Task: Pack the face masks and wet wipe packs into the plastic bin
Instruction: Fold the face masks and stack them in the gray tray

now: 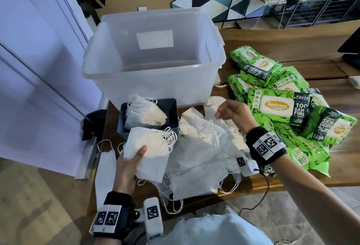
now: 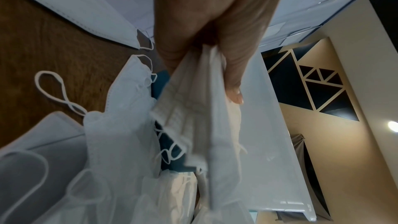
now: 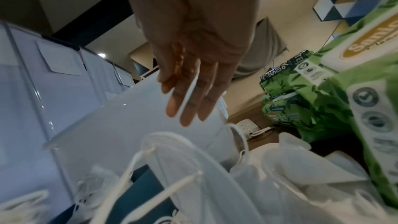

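Observation:
My left hand [image 1: 129, 164] grips a stack of white face masks [image 1: 150, 147] just in front of a small dark tray [image 1: 172, 108] that holds more masks [image 1: 144, 116]. In the left wrist view my thumb [image 2: 233, 91] presses on the stack [image 2: 193, 125]. My right hand [image 1: 228, 111] hovers above the loose mask pile [image 1: 200, 153] with its fingers [image 3: 189, 108] straight. A thin white strand runs between them; whether it is held is unclear. The clear plastic bin [image 1: 152, 69] stands empty behind the tray. Green wet wipe packs [image 1: 276, 106] are heaped to the right.
The wooden table [image 1: 292, 50] ends close to my body. One mask [image 1: 106, 166] hangs over its left edge, beside a white door. A black object [image 1: 93, 124] sits left of the tray. A dark screen [image 1: 350, 44] stands at far right.

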`<state>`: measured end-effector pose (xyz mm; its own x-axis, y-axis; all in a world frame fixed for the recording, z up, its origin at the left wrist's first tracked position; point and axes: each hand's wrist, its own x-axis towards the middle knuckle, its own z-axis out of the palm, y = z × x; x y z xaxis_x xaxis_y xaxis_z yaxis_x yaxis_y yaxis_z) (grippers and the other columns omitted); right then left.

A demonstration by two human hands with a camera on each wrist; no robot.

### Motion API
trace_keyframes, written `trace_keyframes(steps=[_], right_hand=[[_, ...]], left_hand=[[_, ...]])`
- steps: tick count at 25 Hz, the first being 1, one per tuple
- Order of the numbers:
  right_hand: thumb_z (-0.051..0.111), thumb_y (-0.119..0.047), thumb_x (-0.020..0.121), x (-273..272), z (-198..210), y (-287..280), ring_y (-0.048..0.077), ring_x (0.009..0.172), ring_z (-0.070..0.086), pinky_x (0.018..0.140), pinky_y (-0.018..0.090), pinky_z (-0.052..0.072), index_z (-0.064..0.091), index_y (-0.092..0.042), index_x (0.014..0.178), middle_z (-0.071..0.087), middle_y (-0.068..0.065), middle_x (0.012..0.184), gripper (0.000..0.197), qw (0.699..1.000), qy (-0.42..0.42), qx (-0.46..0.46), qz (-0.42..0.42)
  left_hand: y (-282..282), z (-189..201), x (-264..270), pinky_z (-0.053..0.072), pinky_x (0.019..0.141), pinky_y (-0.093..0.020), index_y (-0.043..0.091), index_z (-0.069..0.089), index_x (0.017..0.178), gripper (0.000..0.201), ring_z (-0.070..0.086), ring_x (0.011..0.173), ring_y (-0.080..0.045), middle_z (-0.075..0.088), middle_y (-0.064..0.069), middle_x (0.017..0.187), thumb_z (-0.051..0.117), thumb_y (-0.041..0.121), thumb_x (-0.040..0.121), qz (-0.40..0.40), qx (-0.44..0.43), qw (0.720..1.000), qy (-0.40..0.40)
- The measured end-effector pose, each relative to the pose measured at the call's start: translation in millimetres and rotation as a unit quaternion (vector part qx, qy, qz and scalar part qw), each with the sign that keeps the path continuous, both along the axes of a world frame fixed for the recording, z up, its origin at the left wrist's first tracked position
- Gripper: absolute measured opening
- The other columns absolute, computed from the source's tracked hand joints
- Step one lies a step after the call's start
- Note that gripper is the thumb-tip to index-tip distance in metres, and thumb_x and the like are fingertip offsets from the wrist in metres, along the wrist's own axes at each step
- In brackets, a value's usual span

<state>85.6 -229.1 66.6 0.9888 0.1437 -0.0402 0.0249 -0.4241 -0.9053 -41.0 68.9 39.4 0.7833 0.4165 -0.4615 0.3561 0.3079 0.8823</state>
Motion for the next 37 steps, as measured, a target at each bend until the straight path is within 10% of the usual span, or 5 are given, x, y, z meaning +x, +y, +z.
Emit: trace_keyframes(steps=[9,14,20,29,37], right_hand=[[0.048,-0.023,0.094,-18.4,-71.6,25.9,0.032,0.106,0.059,0.085,0.036,0.046,0.052,-0.015,0.124,0.063,0.015,0.116,0.032,0.918,0.018,-0.377,0.123],[0.058,-0.006,0.089,-20.3,-44.5,8.1,0.019,0.059,0.047,0.056,0.021,0.04,0.054,-0.011,0.071,0.05,0.002,0.059,0.019,0.994,0.058,-0.013,-0.087],[0.051,0.005,0.088,-72.6,-24.2,45.4,0.02,0.078,0.071,0.069,0.03,0.06,0.062,0.002,0.105,0.072,0.011,0.094,0.02,0.773,0.351,0.514,-0.123],[0.067,-0.013,0.084,-96.9,-23.9,107.3,0.011,0.056,0.05,0.043,0.018,0.045,0.055,-0.014,0.084,0.052,-0.001,0.068,0.012,0.96,0.238,0.144,0.006],[0.061,-0.041,0.087,-103.8,-17.2,124.9,0.015,0.095,0.05,0.068,0.018,0.038,0.038,-0.01,0.127,0.049,0.001,0.106,0.055,0.965,0.197,-0.061,0.162]], left_hand=[[-8.9,3.0,11.2,0.051,0.079,-0.039,0.006,0.06,0.112,0.033,0.062,0.085,-0.025,0.067,-0.009,0.095,0.071,0.01,0.08,-0.007,0.012,1.0,0.006],[-5.1,-1.0,3.4,0.052,0.081,-0.041,0.003,0.059,0.116,0.037,0.063,0.086,-0.025,0.067,-0.009,0.096,0.07,0.01,0.081,0.021,0.001,1.0,0.005],[-29.3,-4.3,12.6,0.049,0.094,-0.049,0.005,0.059,0.115,0.039,0.064,0.099,-0.032,0.067,-0.015,0.108,0.072,0.01,0.079,0.045,0.0,0.999,-0.017],[-53.9,-2.7,16.0,0.051,0.092,-0.042,0.007,0.048,0.126,0.048,0.06,0.106,-0.028,0.06,-0.014,0.119,0.066,0.021,0.085,0.101,0.01,0.993,-0.068],[-49.1,1.6,12.7,0.05,0.084,-0.03,0.002,0.054,0.126,0.052,0.06,0.105,-0.023,0.062,-0.01,0.117,0.072,0.019,0.08,0.094,0.042,0.994,-0.047]])
